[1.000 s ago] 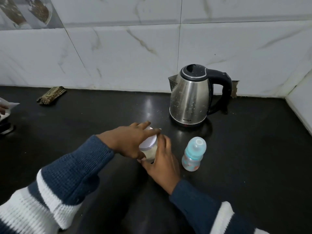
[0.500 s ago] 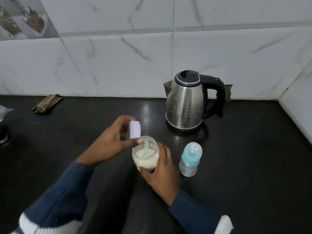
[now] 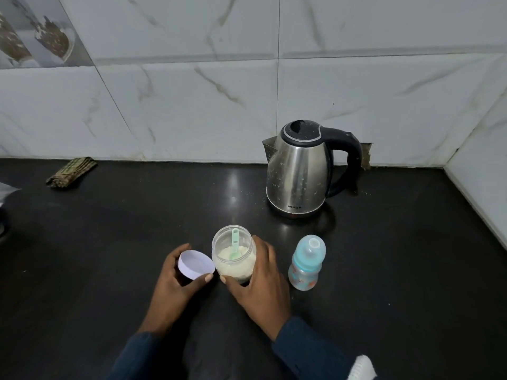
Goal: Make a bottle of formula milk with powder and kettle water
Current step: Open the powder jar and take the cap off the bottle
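Observation:
A clear powder jar (image 3: 234, 263) stands open on the black counter (image 3: 384, 283), half full of pale formula powder, with a green scoop (image 3: 235, 242) stuck upright in it. My right hand (image 3: 260, 286) wraps the jar from the right. My left hand (image 3: 175, 286) holds the jar's white lid (image 3: 195, 263) upturned, just left of the jar and low over the counter. A capped baby bottle (image 3: 306, 266) with a light blue top stands right of the jar. The steel kettle (image 3: 299, 174), lid closed, sits behind near the wall, handle to the right.
A folded dark cloth (image 3: 70, 173) lies at the back left by the tiled wall. A side wall (image 3: 480, 187) bounds the counter on the right. Something pale pokes in at the left edge (image 3: 6, 192).
My left hand took the white lid off the jar, lifted it, then lowered it upturned to the left of the jar. The scoop and powder came into sight. My right hand kept hold.

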Tool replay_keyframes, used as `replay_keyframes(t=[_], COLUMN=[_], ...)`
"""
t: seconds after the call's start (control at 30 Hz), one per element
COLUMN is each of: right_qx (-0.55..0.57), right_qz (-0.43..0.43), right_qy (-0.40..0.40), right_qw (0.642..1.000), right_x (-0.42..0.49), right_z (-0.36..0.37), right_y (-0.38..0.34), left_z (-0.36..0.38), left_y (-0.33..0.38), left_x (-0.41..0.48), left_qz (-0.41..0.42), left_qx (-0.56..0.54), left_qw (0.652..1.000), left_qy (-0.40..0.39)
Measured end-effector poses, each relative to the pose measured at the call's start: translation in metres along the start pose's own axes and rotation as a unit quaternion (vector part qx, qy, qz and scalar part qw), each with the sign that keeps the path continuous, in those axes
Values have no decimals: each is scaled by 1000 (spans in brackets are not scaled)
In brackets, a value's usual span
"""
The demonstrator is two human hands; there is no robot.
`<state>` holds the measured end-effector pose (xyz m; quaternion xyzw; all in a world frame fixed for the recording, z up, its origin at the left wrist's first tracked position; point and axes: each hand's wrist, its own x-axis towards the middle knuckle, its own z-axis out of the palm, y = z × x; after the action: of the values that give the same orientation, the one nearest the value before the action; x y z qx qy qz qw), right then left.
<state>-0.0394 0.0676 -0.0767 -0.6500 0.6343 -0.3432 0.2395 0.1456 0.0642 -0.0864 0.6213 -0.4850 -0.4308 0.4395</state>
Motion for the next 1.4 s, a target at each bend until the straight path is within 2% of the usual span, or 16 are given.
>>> replay_keyframes(t=[0.2,0.4,0.43,0.5,0.57,0.6,0.67,0.73,0.77,0.9,1.0,1.07,1.13,1.27,1.33,1.4], right_qx=[6,-28,-36,-27,27,49,68,71,74,44,34,31,29,25,26,24], right_qz=[1,27,19,-23,-48,-46,-31,17,43,69,70,67,61,64,60,60], right_qy=[-9,-45,-57,-51,14,60,128,147,143,93,43,34,40,45,51,54], right_qw=[1000,998,998,998,998,996,989,986,986,992,996,997,997,997,997,996], right_x=[1,-14,-25,-52,-73,-79,-81,-74,-68,-42,-25,-18,-14,-10,-11,-11], right_z=[0,-17,-25,-44,-66,-77,-96,-111,-114,-108,-100,-95,-90,-85,-86,-87], right_y=[5,-6,-7,-7,-1,5,20,34,42,65,68,70,71,74,75,75], left_z=[-6,-9,-9,-9,0,8,29,52,63,108,131,140,146,157,158,156], left_y=[-10,-6,4,35,77,98,129,146,152,168,178,184,187,189,189,189], left_x=[-4,-7,-11,-26,-47,-56,-66,-64,-58,-21,5,16,22,23,24,27], left_qz=[24,27,34,112,206,248,322,370,393,450,432,422,408,372,367,357], left_qx=[170,326,342,328,262,236,213,226,252,406,531,571,582,589,579,553], left_qw=[985,945,939,934,934,932,921,899,877,744,638,591,571,557,564,589], left_qy=[17,5,22,86,128,118,47,-66,-117,-281,-352,-382,-411,-451,-461,-470])
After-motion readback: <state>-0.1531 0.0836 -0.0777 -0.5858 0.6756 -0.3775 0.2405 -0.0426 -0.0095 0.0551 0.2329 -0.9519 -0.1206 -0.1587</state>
